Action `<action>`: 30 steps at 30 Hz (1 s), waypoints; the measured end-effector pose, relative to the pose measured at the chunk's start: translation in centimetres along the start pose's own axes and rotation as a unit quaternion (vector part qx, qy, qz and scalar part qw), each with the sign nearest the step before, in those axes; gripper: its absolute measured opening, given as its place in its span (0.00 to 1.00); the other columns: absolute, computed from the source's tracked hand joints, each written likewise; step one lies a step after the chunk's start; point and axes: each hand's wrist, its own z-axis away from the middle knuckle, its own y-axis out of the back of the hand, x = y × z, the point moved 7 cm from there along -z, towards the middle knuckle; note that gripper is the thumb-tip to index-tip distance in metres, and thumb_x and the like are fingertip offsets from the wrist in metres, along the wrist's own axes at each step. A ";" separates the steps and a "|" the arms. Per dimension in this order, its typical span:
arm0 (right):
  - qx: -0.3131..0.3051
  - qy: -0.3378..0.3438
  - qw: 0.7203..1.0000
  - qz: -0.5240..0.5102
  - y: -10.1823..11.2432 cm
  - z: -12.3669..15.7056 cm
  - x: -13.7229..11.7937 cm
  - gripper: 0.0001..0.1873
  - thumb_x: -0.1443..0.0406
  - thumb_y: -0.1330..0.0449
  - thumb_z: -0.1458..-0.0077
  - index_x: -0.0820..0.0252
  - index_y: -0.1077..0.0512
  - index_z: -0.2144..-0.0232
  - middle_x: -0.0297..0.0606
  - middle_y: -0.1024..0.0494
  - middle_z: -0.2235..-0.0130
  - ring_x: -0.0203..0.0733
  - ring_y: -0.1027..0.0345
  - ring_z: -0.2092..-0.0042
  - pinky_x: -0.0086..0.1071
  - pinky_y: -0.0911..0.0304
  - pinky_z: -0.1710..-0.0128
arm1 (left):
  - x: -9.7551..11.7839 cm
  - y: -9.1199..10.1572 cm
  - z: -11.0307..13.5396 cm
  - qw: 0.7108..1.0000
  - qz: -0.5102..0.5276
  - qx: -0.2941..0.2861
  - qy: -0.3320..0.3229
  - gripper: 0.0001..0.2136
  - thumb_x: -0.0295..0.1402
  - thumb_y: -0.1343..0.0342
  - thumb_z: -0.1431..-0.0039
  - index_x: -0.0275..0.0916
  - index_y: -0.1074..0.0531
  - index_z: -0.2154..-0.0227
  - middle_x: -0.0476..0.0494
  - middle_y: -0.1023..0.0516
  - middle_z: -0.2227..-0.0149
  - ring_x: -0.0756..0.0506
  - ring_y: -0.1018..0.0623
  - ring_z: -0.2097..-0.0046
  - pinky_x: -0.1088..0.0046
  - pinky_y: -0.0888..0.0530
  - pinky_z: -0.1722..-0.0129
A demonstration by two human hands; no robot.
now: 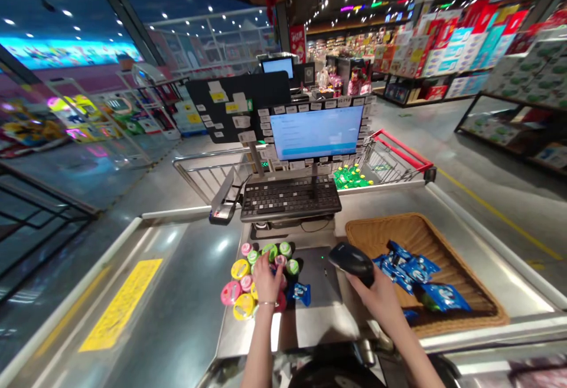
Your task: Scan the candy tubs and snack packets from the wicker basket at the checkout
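My right hand (pixel 371 302) is closed firmly round a black handheld barcode scanner (pixel 352 263), fingers wrapped under its body, and holds it above the edge of a dark counter plate (pixel 319 276). My left hand (pixel 267 279) is curled down into a heap of small round tubs (pixel 240 269), pink, yellow and green, just beside that plate. The fingers press on the tubs, but I can't tell whether they have gripped one. The tubs look light and stiff, and their rounded sides could roll away, so I'd pinch one across its rim. A blue foil packet (pixel 301 293) lies against the heap. To my right, a wicker tray (pixel 367 228) holds more blue packets (pixel 411 270), which should be soft and slick, best taken by the middle. Ahead stand a keyboard (pixel 290 198) and a monitor (pixel 316 133), with a red-handled shopping cart (pixel 401 149) beyond them. Stocked shelves (pixel 465 51) fill the upper right of the frame.
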 end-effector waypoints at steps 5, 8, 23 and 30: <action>0.044 -0.014 0.999 0.000 2.4 0.0 1.0 0.24 0.50 0.44 0.50 0.62 0.28 0.59 0.46 0.19 0.63 0.55 0.25 0.59 0.40 0.33 0.60 | 8.3 -2.0 -1.6 0.988 0.105 -0.023 -0.108 0.22 0.42 0.46 0.42 0.37 0.36 0.47 0.34 0.28 0.50 0.37 0.29 0.47 0.54 0.32 0.47; 0.094 -0.018 0.995 -0.009 4.7 0.1 2.2 0.25 0.49 0.44 0.50 0.62 0.27 0.59 0.46 0.19 0.64 0.54 0.25 0.60 0.39 0.33 0.61 | 13.8 -4.0 -1.8 0.974 0.147 -0.059 -0.164 0.22 0.41 0.46 0.41 0.38 0.37 0.46 0.35 0.28 0.49 0.38 0.30 0.46 0.54 0.33 0.45; 0.294 -0.145 0.945 -0.018 16.8 3.0 11.0 0.26 0.46 0.43 0.52 0.61 0.26 0.62 0.44 0.18 0.62 0.53 0.25 0.58 0.40 0.32 0.58 | 34.6 -21.6 3.9 0.813 -0.101 -0.493 -0.295 0.21 0.36 0.39 0.49 0.36 0.32 0.53 0.33 0.26 0.50 0.39 0.26 0.48 0.64 0.29 0.49; 0.290 -0.156 0.944 -0.031 17.2 2.7 12.7 0.27 0.46 0.42 0.52 0.61 0.25 0.60 0.44 0.18 0.63 0.52 0.25 0.58 0.40 0.31 0.58 | 34.1 -26.6 5.0 0.775 -0.147 -0.556 -0.263 0.29 0.26 0.32 0.66 0.38 0.30 0.55 0.33 0.23 0.53 0.36 0.23 0.50 0.63 0.27 0.52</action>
